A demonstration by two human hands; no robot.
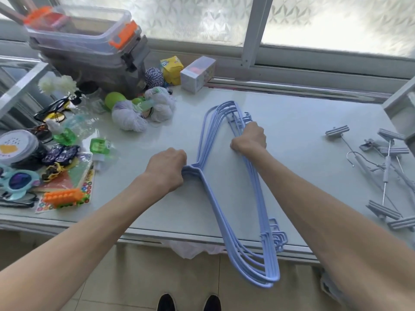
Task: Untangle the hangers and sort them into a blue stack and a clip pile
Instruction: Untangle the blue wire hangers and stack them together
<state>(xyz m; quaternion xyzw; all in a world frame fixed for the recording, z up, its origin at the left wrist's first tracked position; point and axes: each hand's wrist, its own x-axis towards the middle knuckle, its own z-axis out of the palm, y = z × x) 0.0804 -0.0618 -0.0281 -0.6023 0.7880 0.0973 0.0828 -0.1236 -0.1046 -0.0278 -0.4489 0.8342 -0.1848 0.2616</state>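
Observation:
Several blue hangers (214,198) lie stacked together on the white table (292,135), running from the table's middle out past its near edge. My left hand (167,170) is closed around their hooks at the stack's left side. My right hand (250,139) grips the bottom bars on the stack's right side. A loose pile of grey clip hangers (386,162) with metal hooks and ribbed clips lies apart at the table's right end.
The table's left end is crowded with toys, sunglasses (18,181), yarn balls (129,116), green bottles and stacked plastic boxes (89,41). A small white box (197,74) and a yellow packet stand by the window. Floor tiles and my shoes show below the near edge.

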